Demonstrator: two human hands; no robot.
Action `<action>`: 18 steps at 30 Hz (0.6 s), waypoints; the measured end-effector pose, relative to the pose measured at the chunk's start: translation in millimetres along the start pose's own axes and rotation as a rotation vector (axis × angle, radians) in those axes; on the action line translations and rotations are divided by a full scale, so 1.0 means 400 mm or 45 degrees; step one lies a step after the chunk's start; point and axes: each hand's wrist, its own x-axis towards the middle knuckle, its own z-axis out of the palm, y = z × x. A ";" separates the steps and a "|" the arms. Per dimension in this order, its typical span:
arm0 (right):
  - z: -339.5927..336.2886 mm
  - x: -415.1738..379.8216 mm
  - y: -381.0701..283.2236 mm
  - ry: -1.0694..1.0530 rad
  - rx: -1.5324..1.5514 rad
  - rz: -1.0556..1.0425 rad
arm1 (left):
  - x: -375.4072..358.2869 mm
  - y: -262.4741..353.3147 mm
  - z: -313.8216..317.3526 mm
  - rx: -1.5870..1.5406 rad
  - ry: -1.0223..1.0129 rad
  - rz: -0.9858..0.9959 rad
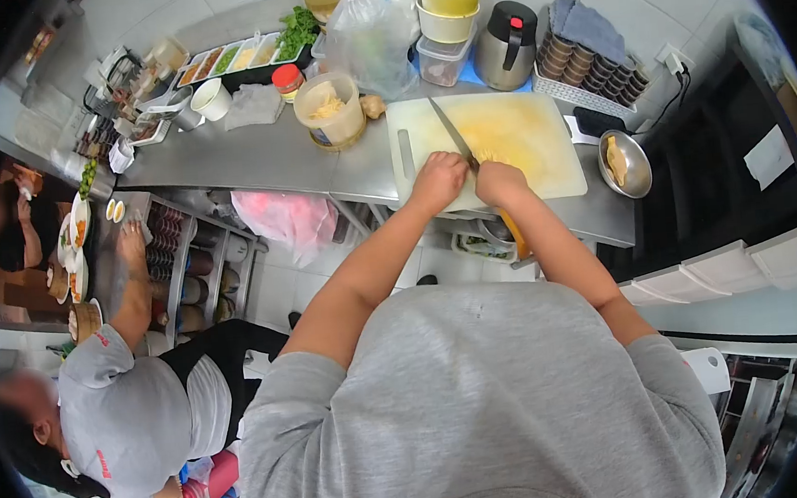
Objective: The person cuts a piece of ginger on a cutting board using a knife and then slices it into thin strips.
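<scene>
A white cutting board [550, 157], stained yellow across its middle, lies on the steel counter in front of me. My right hand [502, 183] is closed round the handle of a knife [451, 128], whose long blade points away from me and to the left. Just left of the blade, my left hand [440, 180] rests on the board with curled fingers; what they hold is hidden. Pale yellow shreds [490, 155] lie beside the knife, close to my right hand.
Left of the board stand a tub of pale shreds [331, 123] and a knobbly ginger root [372, 107]. A metal bowl [637, 177] holds a yellowish piece at right. Behind the board is a steel jug [500, 49]. A co-worker [130, 410] reaches over another counter at left.
</scene>
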 end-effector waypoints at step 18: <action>-0.015 -0.017 -0.018 0.021 -0.021 0.009 | 0.001 0.010 -0.016 0.053 0.053 -0.015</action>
